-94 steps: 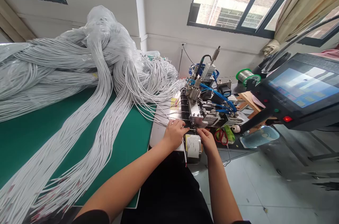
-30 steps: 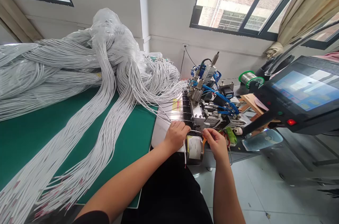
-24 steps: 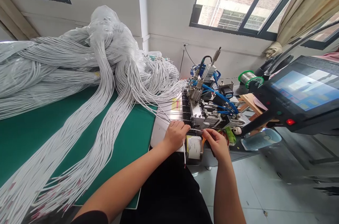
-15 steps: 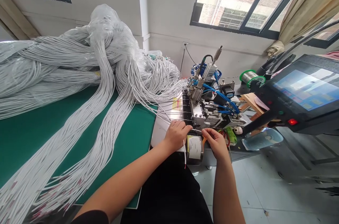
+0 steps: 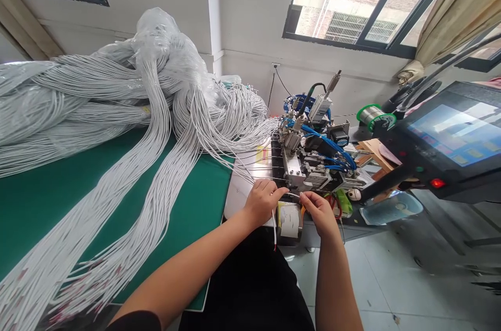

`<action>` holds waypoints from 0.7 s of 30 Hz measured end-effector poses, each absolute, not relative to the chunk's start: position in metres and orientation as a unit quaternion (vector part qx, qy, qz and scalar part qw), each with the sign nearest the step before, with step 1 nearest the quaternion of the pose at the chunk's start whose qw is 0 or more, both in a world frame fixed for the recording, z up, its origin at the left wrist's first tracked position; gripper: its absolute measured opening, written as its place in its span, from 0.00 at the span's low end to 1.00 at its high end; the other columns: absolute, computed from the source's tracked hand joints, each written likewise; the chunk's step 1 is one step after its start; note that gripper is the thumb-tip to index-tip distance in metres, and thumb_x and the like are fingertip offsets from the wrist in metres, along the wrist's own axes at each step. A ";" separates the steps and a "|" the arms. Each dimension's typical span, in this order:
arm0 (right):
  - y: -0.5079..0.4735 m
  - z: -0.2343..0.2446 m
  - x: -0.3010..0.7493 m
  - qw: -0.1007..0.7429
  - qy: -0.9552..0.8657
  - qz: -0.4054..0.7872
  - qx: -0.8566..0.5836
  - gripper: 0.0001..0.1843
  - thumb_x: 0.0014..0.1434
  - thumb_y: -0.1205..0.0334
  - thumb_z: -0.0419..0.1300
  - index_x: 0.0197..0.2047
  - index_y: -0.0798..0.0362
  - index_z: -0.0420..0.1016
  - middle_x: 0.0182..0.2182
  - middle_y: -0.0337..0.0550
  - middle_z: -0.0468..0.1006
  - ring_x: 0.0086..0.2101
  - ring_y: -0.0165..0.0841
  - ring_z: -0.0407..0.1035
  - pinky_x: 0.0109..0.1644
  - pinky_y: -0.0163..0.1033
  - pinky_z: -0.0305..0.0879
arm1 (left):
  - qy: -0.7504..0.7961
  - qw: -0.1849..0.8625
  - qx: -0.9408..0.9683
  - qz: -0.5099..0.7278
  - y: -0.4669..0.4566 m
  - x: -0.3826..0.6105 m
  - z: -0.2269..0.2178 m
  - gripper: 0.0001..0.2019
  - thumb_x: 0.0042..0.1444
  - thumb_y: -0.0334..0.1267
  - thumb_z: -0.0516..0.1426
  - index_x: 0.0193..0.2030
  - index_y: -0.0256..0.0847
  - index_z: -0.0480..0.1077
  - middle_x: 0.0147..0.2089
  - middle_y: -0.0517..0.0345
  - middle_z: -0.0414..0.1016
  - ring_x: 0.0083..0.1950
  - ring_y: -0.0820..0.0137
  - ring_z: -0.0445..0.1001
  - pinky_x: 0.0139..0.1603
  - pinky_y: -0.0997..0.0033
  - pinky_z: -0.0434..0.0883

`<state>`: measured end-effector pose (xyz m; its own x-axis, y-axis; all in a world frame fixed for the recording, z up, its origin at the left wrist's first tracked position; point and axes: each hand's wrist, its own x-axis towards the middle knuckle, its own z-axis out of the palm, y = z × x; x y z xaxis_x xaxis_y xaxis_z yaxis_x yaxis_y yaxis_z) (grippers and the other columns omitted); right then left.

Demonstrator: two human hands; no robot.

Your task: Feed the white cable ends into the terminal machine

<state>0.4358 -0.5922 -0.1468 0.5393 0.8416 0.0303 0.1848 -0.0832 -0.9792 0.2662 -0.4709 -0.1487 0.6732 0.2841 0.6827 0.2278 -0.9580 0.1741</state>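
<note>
My left hand (image 5: pixel 263 202) is closed on a white cable (image 5: pixel 293 194), a short length of which stretches across to my right hand (image 5: pixel 319 212). The right fingertips pinch the cable's other part at the machine's front edge. From below my left hand hangs a white cable end (image 5: pixel 274 232) with a thin red wire at its tip. Just above both hands stands a bench machine (image 5: pixel 305 158) with metal cylinders and blue air tubes. Beneath them sits a box with a handwritten white label (image 5: pixel 290 220). Something orange (image 5: pixel 302 211) shows beside the right fingers.
Long bundles of white cable (image 5: pixel 156 185) cover much of the green table (image 5: pixel 191 226) on the left. A touchscreen panel (image 5: pixel 460 130) stands at right, near a green-rimmed solder wire spool (image 5: pixel 376 118). A clear plastic bin (image 5: pixel 391 209) lies below it.
The upper head of the machine, with its tilted cylinder, has shifted right. My hands keep nearly the same hold on the cable; the whole view has drifted slightly.
</note>
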 end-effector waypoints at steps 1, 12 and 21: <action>-0.592 -0.148 0.436 0.564 -0.379 0.297 -0.671 0.18 0.53 0.45 0.61 0.30 0.53 0.72 0.26 0.38 0.70 0.28 0.30 0.63 0.32 0.34 0.59 | 0.137 0.036 0.914 0.380 -0.471 0.267 -0.149 0.15 0.61 0.30 0.48 0.50 0.43 0.72 0.33 0.54 0.66 0.39 0.65 0.64 0.43 0.65 0.62; -0.575 -0.156 0.424 0.657 -0.327 0.248 -0.632 0.20 0.54 0.43 0.60 0.30 0.53 0.67 0.21 0.33 0.59 0.23 0.26 0.51 0.26 0.32 0.50 | 0.069 0.009 0.923 0.378 -0.465 0.270 -0.156 0.17 0.65 0.32 0.46 0.53 0.48 0.71 0.32 0.56 0.65 0.36 0.70 0.64 0.40 0.68 0.64; -0.567 -0.158 0.419 0.708 -0.282 0.254 -0.596 0.19 0.53 0.46 0.63 0.27 0.54 0.68 0.21 0.33 0.62 0.21 0.25 0.51 0.24 0.32 0.47 | 0.056 0.010 0.928 0.367 -0.464 0.268 -0.153 0.18 0.65 0.31 0.45 0.54 0.46 0.71 0.32 0.55 0.65 0.35 0.69 0.63 0.37 0.69 0.66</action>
<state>0.4194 -0.5670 -0.1581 0.7121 0.6954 0.0962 -0.0235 0.1606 -0.9867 0.2680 -0.4645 -0.1526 0.7241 0.1122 0.6805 0.0972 -0.9934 0.0603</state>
